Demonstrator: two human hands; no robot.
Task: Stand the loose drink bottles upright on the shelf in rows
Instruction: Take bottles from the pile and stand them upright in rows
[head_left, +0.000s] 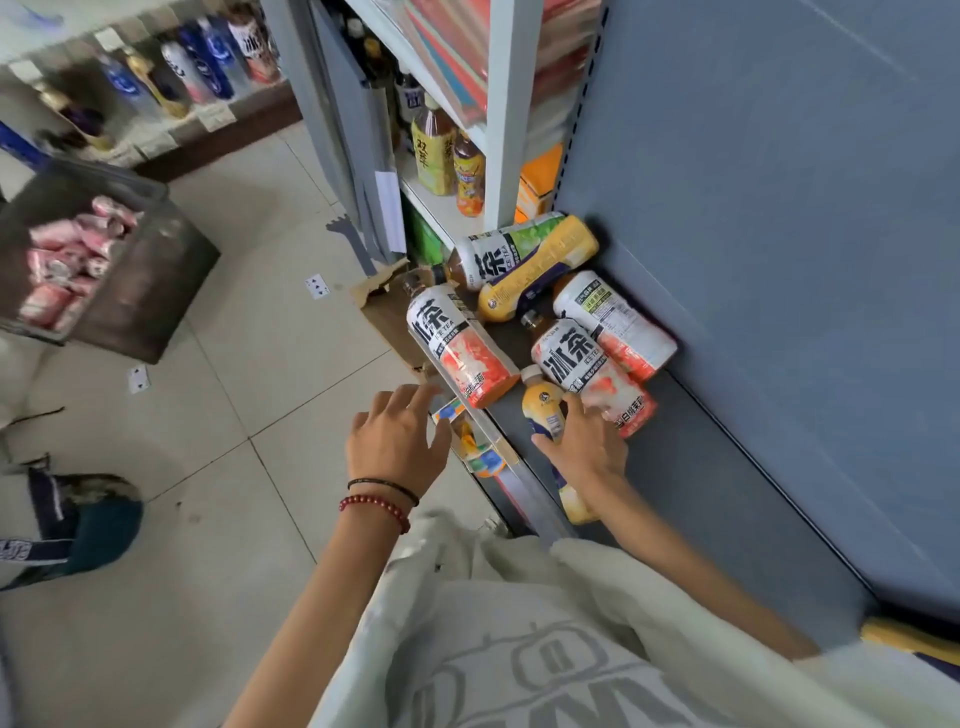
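My right hand (582, 447) curls round the yellow bottle (543, 402) lying on the shelf (727, 493). My left hand (397, 441) is open, fingers spread, near the edge.

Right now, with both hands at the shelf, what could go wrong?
1. The right hand grips the small yellow bottle, which seems to lie against the middle ice tea bottle. Lifting it may set that one rolling.
2. The front ice tea bottle lies at the shelf edge along the clear front rail, close to the open left hand. A nudge could send it to the floor.
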